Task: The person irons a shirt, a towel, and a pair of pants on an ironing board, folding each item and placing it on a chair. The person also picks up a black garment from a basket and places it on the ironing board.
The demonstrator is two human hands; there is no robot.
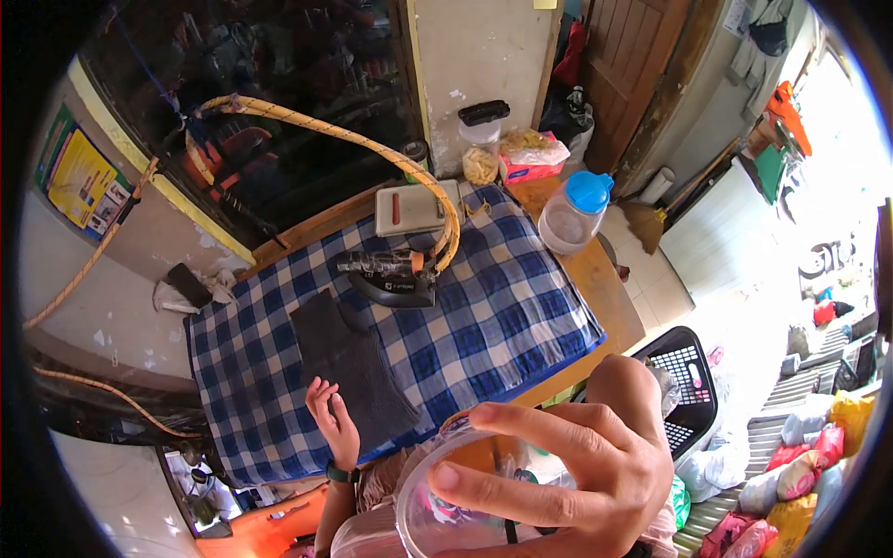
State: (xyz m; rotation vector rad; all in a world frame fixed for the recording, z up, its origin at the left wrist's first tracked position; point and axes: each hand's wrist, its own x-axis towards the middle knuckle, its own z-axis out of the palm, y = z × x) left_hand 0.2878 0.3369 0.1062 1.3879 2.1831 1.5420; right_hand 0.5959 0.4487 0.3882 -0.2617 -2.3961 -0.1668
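Close to the camera, my right hand [595, 465] grips a clear plastic cup [414, 507] by its rim, fingers spread over the top. Some print and an orange tint show through its wall. My left hand [335, 423], with a dark watch at the wrist, has its fingers apart and nothing in them. It is at the near edge of a folded dark grey garment [349, 372], overlapping it in this view. The garment lies on a blue-and-white checked cloth [502, 307] over the table. Beyond it rests a black iron [395, 286].
A thick cord [344, 139] arches from the iron toward the window. At the table's back are a tray [386, 209], a jar of snacks [480, 163], a tissue pack [530, 153] and a blue-lidded jug [572, 219]. A black basket [702, 349] and bags [809, 474] stand at the right.
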